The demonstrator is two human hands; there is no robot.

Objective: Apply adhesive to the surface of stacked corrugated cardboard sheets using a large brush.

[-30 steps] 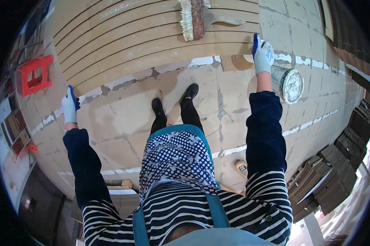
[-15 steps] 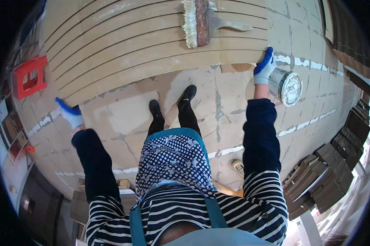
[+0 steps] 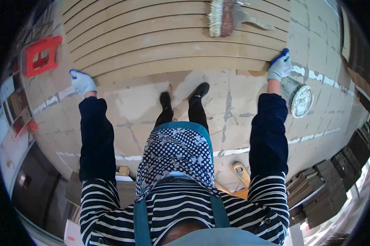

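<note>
The long boards (image 3: 168, 53) are pale wood, matt and smooth, with clean sawn edges. Both the left hand (image 3: 82, 82) and the right hand (image 3: 279, 67) wear knitted cloth gloves, white with a blue rubbery coating on the fingers. The wide brush (image 3: 224, 16) lying on the boards has a dull wooden stock and stiff, pale bristles crusted white. The tin (image 3: 298, 98) beside the right hand is shiny metal, smeared with whitish paste. The floor (image 3: 123, 119) looks like rough, cracked concrete, stained and patched. The stool (image 3: 39, 55) is glossy red plastic.
</note>
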